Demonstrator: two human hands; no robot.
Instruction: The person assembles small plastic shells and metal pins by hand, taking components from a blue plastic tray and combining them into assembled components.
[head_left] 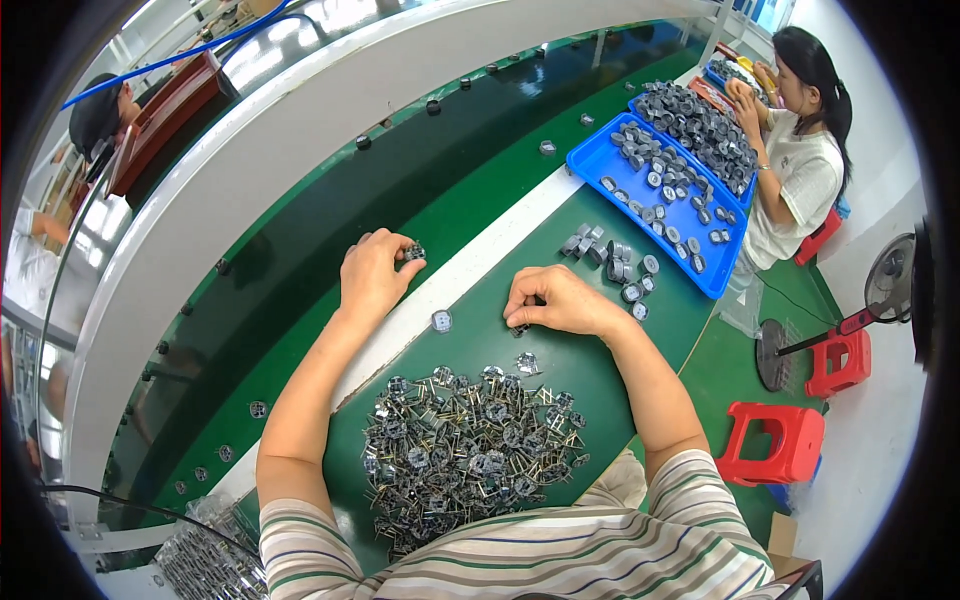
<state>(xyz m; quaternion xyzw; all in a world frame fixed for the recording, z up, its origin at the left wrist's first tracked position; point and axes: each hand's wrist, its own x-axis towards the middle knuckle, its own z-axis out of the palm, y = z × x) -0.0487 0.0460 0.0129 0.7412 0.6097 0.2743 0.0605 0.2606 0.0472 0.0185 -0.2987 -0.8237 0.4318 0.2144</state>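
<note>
My left hand (374, 272) is over the edge of the green belt, thumb and fingertips closed on a small dark round part (415, 251). To the right, low over the green table, my right hand (562, 302) pinches a small dark pinned part (517, 329), mostly hidden by the fingers. Between the hands lies a single round grey piece (441, 320). A large pile of small parts with metal pins (470, 450) spreads in front of my body, one loose pinned part (527, 363) at its far side. Several round grey caps (617, 268) sit beyond my right hand.
A blue tray (708, 283) of grey caps stands at the far right, another heaped one behind it. The green belt (480, 190) carries scattered round pieces past a white rail (500, 240). A co-worker (800, 150) sits far right, near red stools (775, 440) and a fan (888, 275).
</note>
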